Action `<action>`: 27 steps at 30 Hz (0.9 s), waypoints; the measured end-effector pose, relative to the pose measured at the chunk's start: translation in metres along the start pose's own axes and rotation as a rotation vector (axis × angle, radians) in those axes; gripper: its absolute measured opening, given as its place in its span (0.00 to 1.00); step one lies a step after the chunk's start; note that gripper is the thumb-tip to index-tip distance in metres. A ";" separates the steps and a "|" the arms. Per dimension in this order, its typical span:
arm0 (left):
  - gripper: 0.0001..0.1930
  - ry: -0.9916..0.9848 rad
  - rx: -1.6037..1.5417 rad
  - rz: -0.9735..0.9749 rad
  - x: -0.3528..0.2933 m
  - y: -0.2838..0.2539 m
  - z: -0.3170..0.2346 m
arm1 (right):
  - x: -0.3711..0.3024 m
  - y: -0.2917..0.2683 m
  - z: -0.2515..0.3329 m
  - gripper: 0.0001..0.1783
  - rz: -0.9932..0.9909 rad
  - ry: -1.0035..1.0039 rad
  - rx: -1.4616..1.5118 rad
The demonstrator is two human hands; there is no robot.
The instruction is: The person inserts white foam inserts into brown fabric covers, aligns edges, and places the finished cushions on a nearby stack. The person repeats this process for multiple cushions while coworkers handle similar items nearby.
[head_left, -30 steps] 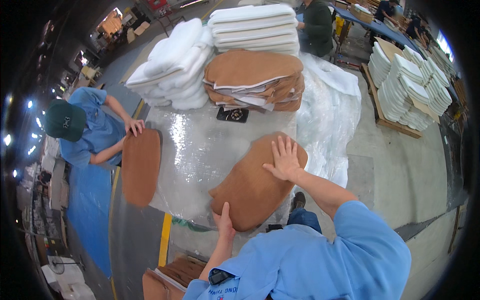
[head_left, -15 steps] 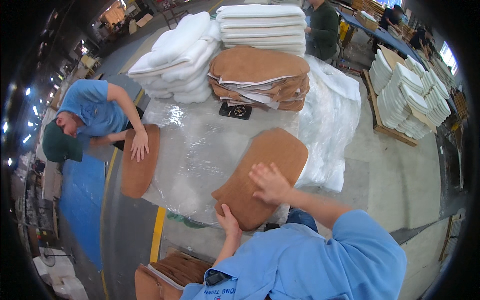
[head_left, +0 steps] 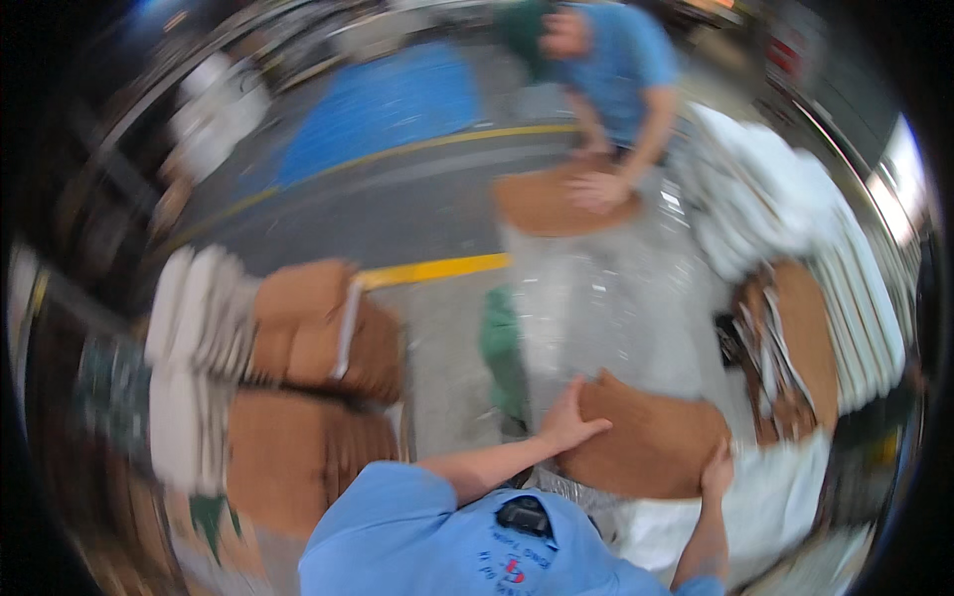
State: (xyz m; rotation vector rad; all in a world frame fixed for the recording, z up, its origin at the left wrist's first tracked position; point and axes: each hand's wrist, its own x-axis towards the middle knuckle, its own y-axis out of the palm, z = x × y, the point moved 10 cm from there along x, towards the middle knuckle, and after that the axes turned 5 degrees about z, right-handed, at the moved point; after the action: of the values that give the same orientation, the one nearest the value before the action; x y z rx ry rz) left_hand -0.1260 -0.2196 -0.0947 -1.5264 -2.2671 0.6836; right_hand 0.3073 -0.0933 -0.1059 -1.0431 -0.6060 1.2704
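A brown fabric-covered cushion (head_left: pixel 651 442), curved along one end, lies at the near end of a table (head_left: pixel 626 308) covered in clear plastic. My left hand (head_left: pixel 574 422) grips its left end, the thumb lying over the top. At the opposite end, my right hand (head_left: pixel 716 471) holds the right edge, its fingers partly hidden and smeared by motion. Across the table a co-worker in a blue shirt (head_left: pixel 618 65) presses a hand (head_left: pixel 599 191) on another brown cushion (head_left: pixel 527 204).
Brown cushions (head_left: pixel 273 447) and off-white pads (head_left: pixel 189 397) stand in stacks on my left. A pile of brown covers (head_left: pixel 810 338) and white padding (head_left: pixel 760 194) occupy the table's right side. Something green (head_left: pixel 503 348) hangs by the table's left edge.
The view has swung left, bringing the stacks on my left into sight. My right hand has gone from lying flat on the cushion's top to its right edge. My left hand still holds it.
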 end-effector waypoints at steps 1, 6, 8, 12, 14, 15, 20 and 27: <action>0.51 -0.075 -0.035 0.069 0.000 0.001 0.001 | 0.008 0.012 -0.014 0.45 0.107 0.025 0.083; 0.37 -0.309 -0.268 0.017 -0.025 -0.002 0.019 | 0.022 0.020 -0.050 0.36 0.247 0.103 0.825; 0.33 -0.383 -0.303 -0.082 -0.041 -0.010 0.044 | 0.005 0.035 -0.028 0.31 0.350 0.224 1.100; 0.36 -0.600 -0.540 -0.073 -0.081 0.027 0.054 | -0.041 0.029 -0.017 0.38 0.459 0.257 1.395; 0.36 -0.691 -0.755 -0.087 -0.102 0.051 0.049 | -0.068 0.042 0.000 0.42 0.572 0.231 1.470; 0.36 -0.738 -0.856 -0.086 -0.110 0.060 0.045 | -0.083 0.048 0.006 0.44 0.627 0.220 1.507; 0.41 -0.654 -1.183 0.125 -0.129 0.077 0.004 | -0.078 0.063 -0.002 0.47 0.910 0.297 1.381; 0.49 -0.435 -0.363 0.060 -0.161 -0.007 0.018 | -0.093 -0.014 0.134 0.44 0.709 -0.214 1.098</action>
State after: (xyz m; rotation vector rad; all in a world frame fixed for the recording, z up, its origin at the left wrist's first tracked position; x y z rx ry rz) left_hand -0.0803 -0.3743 -0.1057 -1.7497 -2.8029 0.7052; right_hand 0.1776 -0.1424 -0.0189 -0.1587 0.3850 1.9853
